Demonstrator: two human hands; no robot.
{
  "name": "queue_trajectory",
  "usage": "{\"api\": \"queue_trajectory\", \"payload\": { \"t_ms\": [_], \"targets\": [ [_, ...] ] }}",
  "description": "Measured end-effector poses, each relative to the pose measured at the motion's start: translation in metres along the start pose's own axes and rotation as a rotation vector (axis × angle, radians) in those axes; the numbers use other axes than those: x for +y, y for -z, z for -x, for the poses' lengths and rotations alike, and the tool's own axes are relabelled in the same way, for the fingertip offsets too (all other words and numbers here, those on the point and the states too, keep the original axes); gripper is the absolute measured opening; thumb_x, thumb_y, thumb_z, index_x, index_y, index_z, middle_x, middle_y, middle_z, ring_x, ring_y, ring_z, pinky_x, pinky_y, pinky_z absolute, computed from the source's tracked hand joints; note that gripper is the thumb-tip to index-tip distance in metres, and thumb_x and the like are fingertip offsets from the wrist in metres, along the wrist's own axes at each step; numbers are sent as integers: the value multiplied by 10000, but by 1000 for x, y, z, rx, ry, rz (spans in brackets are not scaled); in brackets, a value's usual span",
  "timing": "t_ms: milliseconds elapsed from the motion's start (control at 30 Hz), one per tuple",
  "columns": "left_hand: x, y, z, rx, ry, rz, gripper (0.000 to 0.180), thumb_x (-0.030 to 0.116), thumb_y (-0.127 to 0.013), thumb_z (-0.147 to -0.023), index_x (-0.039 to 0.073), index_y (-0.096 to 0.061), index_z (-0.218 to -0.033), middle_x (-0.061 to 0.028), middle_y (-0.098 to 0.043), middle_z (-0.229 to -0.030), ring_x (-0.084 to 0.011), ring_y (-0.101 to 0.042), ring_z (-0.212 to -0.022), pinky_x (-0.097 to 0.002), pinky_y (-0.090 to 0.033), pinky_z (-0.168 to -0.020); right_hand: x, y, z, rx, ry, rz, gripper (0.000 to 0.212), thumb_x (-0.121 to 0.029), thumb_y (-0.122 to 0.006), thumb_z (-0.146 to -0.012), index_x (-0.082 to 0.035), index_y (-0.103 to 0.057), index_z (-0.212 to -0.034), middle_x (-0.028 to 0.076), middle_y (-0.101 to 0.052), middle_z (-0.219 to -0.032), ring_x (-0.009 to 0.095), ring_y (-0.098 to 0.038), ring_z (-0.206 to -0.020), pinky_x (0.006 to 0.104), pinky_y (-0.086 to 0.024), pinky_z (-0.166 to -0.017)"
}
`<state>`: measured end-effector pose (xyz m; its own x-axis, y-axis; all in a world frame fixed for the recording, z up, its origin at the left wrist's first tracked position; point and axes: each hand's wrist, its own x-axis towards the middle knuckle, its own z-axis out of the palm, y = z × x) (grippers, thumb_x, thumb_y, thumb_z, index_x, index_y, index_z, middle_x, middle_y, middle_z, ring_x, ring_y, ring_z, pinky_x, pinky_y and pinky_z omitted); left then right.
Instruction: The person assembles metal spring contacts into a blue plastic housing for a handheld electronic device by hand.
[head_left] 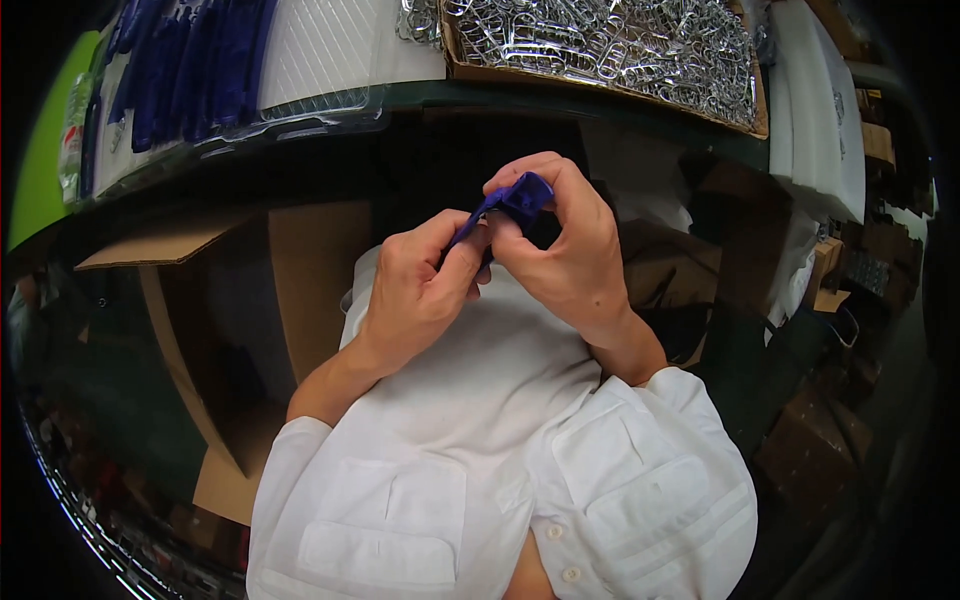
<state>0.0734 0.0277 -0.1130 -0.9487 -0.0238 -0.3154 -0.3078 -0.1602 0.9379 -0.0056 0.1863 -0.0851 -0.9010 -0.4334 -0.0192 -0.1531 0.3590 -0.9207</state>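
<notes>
A dark blue plastic part (522, 200) is held in front of my chest, between both hands. It has a wide, hollow-looking end at the right and a narrow arm slanting down to the left. My left hand (425, 275) pinches the narrow arm between thumb and fingers. My right hand (570, 235) grips the wide end, its index finger curled over the top and its thumb beneath. Fingers hide much of the part, so I cannot tell whether a small metal piece sits in it.
Ahead on the bench, a cardboard box (765, 115) holds many shiny bent-wire metal pieces (610, 50). Several long blue plastic pieces (200, 75) lie at the far left beside a clear ribbed plastic tray (325, 55). An open carton (285, 280) stands low at left; white foam sheets (825, 110) stand at right.
</notes>
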Motion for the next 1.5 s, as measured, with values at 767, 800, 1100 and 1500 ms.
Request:
{"api": "queue_trajectory", "payload": {
  "t_ms": [767, 800, 1100, 1500],
  "targets": [
    [30, 25, 23, -264, 349, 402, 486, 267, -464, -1129, -28, -500, -1514, -117, -722, -1041, -112, -678, -702, -242, -547, -619, 11, 37, -12, -189, -354, -646, 309, -200, -663, -1044, 19, -679, -1260, 101, -748, -1144, 158, -706, -1071, 322, -556, -945],
    [31, 24, 23, -264, 348, 401, 486, 267, -464, -1129, -28, -500, -1514, -117, -722, -1041, -112, -678, -702, -242, -547, -619, 11, 39, -12, -189, -347, -614, 328, -231, -643, -1058, 19, -685, -1266, 112, -751, -1158, 166, -712, -1063, 330, -558, -952],
    [32, 21, 22, -224, 333, 472, 627, 429, -481, -1071, -76, -555, -1435, -219, -727, -999, -166, -674, -603, -235, -520, -539, 13, 46, -9, -138, -282, -703, 287, -154, -631, -1088, 48, -656, -1292, 79, -731, -1180, 121, -690, -1040, 292, -561, -935],
    [57, 25, 12, 101, -553, -618, 552, 52, -755, -930, -18, -582, -1449, -183, -703, -1152, -258, -709, -914, -336, -592, -741, 16, 100, -50, 571, 48, 246, 302, -141, -768, -974, -44, -709, -1253, 90, -725, -1285, 194, -700, -1122, 351, -544, -969]
  ]
}}
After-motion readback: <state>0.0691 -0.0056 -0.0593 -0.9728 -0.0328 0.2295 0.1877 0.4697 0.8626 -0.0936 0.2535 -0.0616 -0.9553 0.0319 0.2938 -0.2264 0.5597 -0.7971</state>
